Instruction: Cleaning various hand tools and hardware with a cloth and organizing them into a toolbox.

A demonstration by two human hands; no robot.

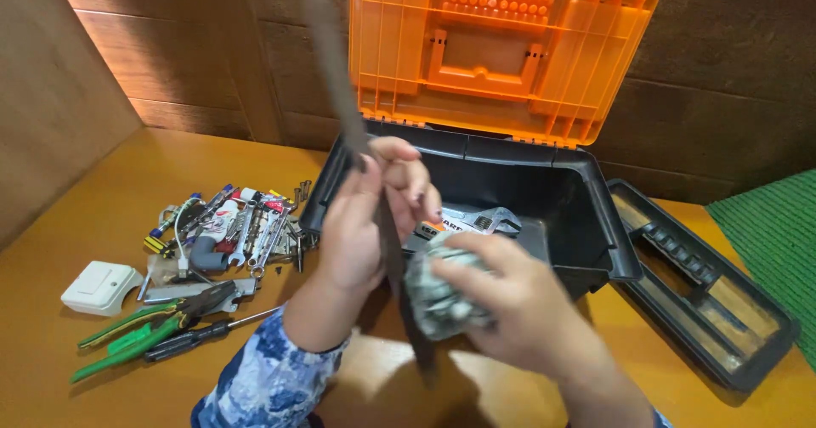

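Observation:
My left hand [367, 215] grips a long dark metal file [342, 88] near its middle and holds it almost upright, tip toward the orange lid. My right hand [510, 305] presses a crumpled grey-white cloth [438, 296] against the lower part of the file. Both hands hover in front of an open black toolbox [561, 198]. Motion blurs the file.
The toolbox's orange lid [501, 45] stands open against the wooden wall. An adjustable wrench [476, 221] lies inside. A black tray [705, 283] sits to the right. Left on the table: a pile of small tools [238, 224], green-handled pliers [136, 330], a screwdriver [204, 336], a white switch [100, 287].

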